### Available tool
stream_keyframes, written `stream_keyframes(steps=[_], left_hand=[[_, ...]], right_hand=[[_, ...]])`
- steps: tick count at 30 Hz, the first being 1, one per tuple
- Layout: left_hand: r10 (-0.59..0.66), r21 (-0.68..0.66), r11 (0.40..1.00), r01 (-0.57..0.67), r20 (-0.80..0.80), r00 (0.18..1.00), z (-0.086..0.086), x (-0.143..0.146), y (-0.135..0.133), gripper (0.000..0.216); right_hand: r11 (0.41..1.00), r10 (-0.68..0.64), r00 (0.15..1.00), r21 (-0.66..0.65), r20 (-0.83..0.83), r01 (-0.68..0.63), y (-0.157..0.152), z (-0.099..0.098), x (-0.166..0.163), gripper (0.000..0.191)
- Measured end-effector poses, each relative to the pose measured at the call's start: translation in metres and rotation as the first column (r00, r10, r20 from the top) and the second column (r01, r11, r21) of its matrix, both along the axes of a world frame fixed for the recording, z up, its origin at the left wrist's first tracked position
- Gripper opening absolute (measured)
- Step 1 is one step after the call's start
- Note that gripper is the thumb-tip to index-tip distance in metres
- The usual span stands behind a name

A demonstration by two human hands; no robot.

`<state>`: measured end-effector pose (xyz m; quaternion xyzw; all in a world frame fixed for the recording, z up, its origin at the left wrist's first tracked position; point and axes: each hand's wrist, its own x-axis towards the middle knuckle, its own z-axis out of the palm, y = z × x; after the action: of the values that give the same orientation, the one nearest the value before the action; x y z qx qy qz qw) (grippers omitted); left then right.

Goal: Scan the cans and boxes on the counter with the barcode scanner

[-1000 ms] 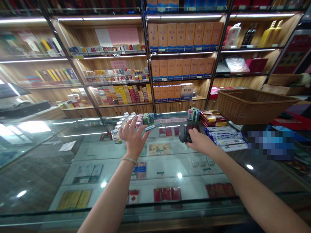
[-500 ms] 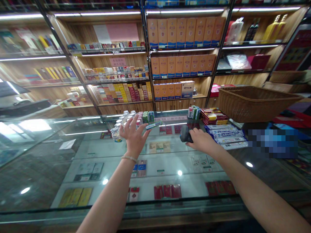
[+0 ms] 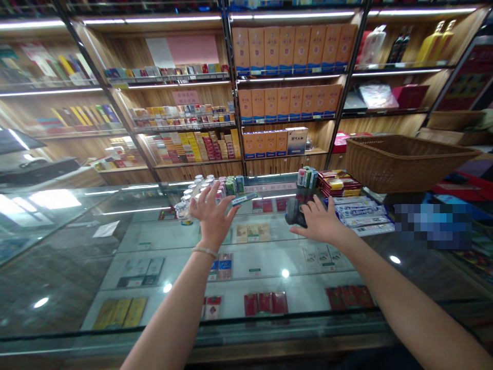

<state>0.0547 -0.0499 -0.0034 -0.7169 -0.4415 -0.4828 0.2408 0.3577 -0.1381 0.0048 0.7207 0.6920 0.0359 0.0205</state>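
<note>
Green-and-white pack (image 3: 245, 198) is pinched at one end by the left hand (image 3: 213, 216), over the glass counter (image 3: 162, 237). If the pinch gets loose, the pack could drop. The right hand (image 3: 322, 221) has spread fingers at the dark scanner (image 3: 294, 211); I can't tell if it grips. A weak hold could let the scanner fall.

Right of the right hand (image 3: 318, 221), blue-and-white packets (image 3: 364, 211) lie on the glass surface (image 3: 154, 239), with red-and-gold packets (image 3: 341, 184) just beyond them and a wicker basket (image 3: 408, 167) farther right. Ahead of both hands, orange boxes (image 3: 287, 50) line wooden shelves (image 3: 125, 46). Well left of the left hand (image 3: 211, 218), white paper (image 3: 107, 229) shows
</note>
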Motion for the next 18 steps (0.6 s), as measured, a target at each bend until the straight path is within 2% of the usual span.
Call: stream_keyframes(steps=[5,8,10,13,16,18], left_hand=[[-0.015,-0.011,1.000,0.015,-0.018,1.000,0.002,0.001,-0.002,0.020],[-0.017,-0.021,1.000,0.016,-0.049,0.999,0.005,0.003,-0.006,0.021],[-0.023,-0.031,0.999,0.020,-0.079,0.997,0.008,0.006,-0.011,0.022],[-0.047,-0.042,0.998,0.041,-0.132,0.990,0.013,0.012,-0.019,0.021],[-0.099,-0.041,0.995,0.093,-0.204,0.974,0.017,0.021,-0.029,0.019],[-0.132,-0.039,0.991,0.126,-0.240,0.962,0.019,0.027,-0.036,0.018]], right_hand=[[0.999,-0.018,0.999,0.043,-0.028,0.019,0.003,-0.004,0.002,0.101],[0.976,-0.015,0.997,0.214,-0.080,0.032,0.006,-0.003,0.004,0.096],[0.918,0.047,0.992,0.397,-0.119,0.005,0.009,0.000,0.003,0.082],[0.772,0.219,0.968,0.629,-0.125,-0.094,0.009,0.005,-0.006,0.051],[0.676,0.329,0.939,0.720,-0.100,-0.160,0.004,0.007,-0.022,0.032],[0.656,0.362,0.929,0.729,-0.076,-0.196,0.000,0.005,-0.032,0.028]])
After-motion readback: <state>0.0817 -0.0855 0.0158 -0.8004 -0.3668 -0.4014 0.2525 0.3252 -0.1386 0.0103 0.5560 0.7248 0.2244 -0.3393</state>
